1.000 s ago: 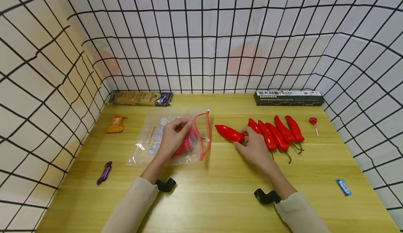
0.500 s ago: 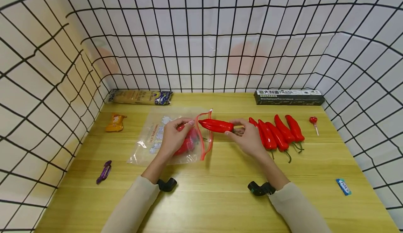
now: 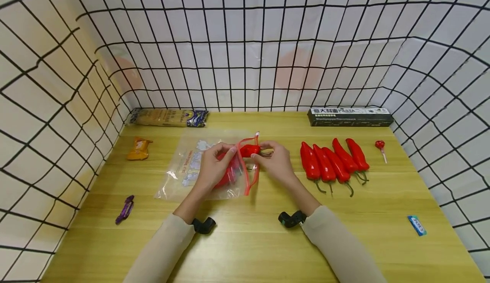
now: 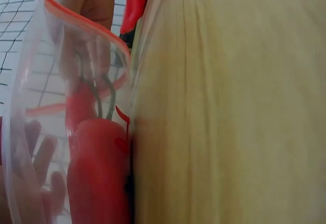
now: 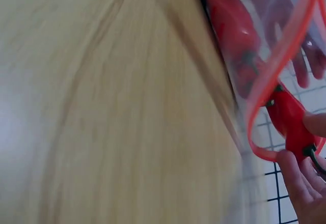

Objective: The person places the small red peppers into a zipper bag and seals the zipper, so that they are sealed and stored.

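Observation:
A clear zip bag [image 3: 174,183] with a red zip edge lies left of centre, at least one red chili pepper [image 3: 231,177] inside. My left hand [image 3: 210,166] pinches the bag's upper side near its mouth, holding it parted. From the right, my right hand [image 3: 278,162] holds another red chili pepper [image 3: 249,150] near its green stem; most of it is through the bag's mouth. Through the plastic in the left wrist view, a bagged pepper [image 4: 99,168] lies beneath the incoming one. Fingers meet the held pepper [image 5: 289,119] beside the red zip in the right wrist view.
Several red chili peppers [image 3: 324,164] lie in a row at right. A pasta box [image 3: 350,117] and a noodle packet [image 3: 168,117] sit at the back. Small sweets lie around: orange packet [image 3: 139,148], purple candy [image 3: 125,210], lollipop [image 3: 380,145], blue packet [image 3: 417,225].
My right hand has lifted the pepper off the table, shifted its grip to the stem end and moved left, bringing it into the bag's mouth. My left hand stays on the bag.

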Action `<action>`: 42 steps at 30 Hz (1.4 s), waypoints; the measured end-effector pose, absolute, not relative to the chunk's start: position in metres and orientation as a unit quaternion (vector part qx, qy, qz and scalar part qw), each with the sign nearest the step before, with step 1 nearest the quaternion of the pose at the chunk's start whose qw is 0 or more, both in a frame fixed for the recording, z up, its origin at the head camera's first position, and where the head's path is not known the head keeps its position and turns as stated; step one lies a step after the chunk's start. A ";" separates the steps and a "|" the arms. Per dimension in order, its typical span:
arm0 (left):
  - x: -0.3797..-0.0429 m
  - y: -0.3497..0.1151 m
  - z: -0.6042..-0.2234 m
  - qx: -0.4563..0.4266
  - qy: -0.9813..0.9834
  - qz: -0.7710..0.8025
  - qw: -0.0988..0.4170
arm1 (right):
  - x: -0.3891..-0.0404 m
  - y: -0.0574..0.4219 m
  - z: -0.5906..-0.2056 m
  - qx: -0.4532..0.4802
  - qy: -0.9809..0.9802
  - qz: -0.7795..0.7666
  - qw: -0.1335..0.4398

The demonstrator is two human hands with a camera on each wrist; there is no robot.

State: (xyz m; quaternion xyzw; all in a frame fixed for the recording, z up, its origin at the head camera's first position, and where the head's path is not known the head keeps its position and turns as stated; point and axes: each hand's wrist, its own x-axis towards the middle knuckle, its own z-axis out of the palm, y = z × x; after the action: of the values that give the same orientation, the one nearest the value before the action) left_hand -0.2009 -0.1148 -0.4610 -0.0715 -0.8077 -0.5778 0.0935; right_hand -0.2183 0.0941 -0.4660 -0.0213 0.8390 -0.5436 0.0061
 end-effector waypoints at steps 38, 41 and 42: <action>-0.201 -0.117 -0.464 -0.061 -0.810 -0.578 0.076 | -0.160 0.109 -0.451 -0.053 0.689 -0.707 0.153; -0.201 -0.116 -0.464 -0.067 -0.808 -0.580 0.077 | -0.167 0.103 -0.455 -0.051 0.674 -0.723 0.143; -0.200 -0.115 -0.464 -0.070 -0.807 -0.582 0.075 | -0.170 0.100 -0.456 -0.052 0.668 -0.729 0.139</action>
State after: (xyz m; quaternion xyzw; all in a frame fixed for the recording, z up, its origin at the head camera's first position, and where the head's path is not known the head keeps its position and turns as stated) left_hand -0.2005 -0.1150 -0.4638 -0.0704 -0.8065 -0.5822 0.0752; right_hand -0.1697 0.1001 -0.4561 -0.0516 0.6683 -0.7290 0.1385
